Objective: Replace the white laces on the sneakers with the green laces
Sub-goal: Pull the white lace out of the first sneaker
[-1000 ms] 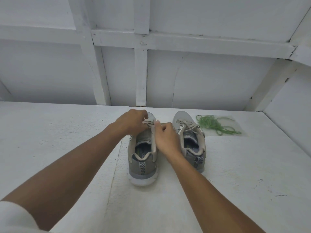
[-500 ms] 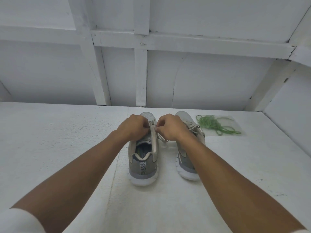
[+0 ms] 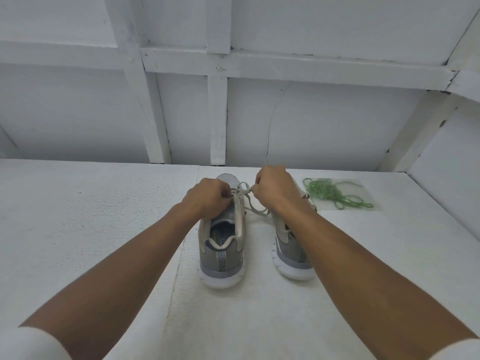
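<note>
Two grey sneakers stand side by side, heels toward me, on the white surface: the left sneaker [image 3: 222, 252] and the right sneaker [image 3: 289, 252], partly hidden by my right forearm. My left hand [image 3: 206, 197] pinches the white lace [image 3: 246, 201] at the left sneaker's eyelets. My right hand [image 3: 276, 189] pinches the same lace a little to the right and pulls it sideways, so a loose loop hangs between the shoes. The green laces [image 3: 335, 193] lie in a tangled heap to the right of the right sneaker.
The sneakers stand on a white textured tabletop [image 3: 91, 229]. A white panelled wall [image 3: 233, 113] closes the back, and a slanted white panel [image 3: 446, 183] rises at the right. A thin clear sheet [image 3: 374, 203] lies under the green laces.
My right hand has moved from the left sneaker's collar up and to the right, drawing the white lace out. The left hand stays at the eyelets.
</note>
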